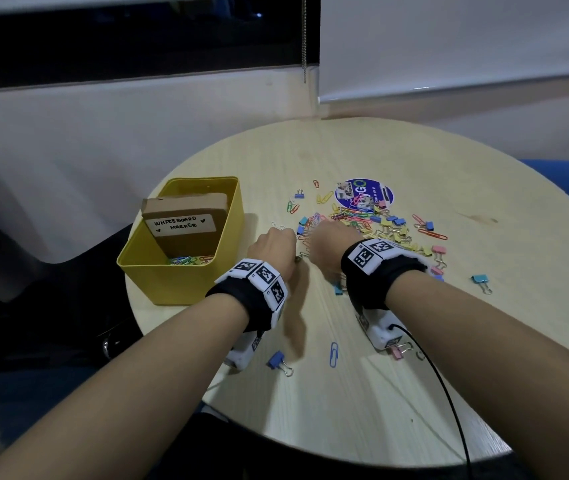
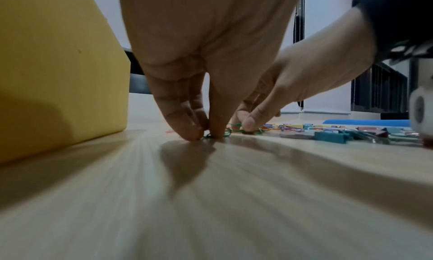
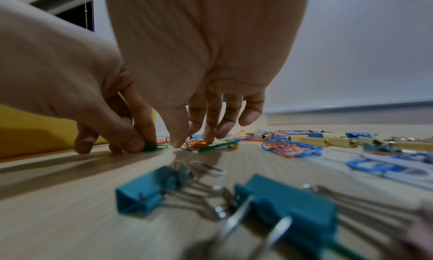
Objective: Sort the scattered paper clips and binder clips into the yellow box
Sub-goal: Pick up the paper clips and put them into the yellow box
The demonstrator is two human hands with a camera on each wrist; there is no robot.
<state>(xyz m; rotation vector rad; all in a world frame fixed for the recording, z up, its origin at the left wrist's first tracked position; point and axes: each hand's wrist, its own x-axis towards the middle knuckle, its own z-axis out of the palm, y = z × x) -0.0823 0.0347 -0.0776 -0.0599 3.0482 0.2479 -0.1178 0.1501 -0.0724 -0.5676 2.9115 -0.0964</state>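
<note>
The left hand (image 3: 98,104) grip is pinching a green paper clip (image 3: 154,145); the right hand (image 3: 199,78) grip is closing narrowly on orange paper clips (image 3: 196,145). Lift both clear, then release over the yellow box (image 1: 158,271) left of the grips.

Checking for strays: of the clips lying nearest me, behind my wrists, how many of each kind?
Binder clips: 2 (blue binder clip, pink binder clip)
Paper clips: 1 (blue paper clip)
Total: 3. A faint shape beside the pink one is unclear.
</note>
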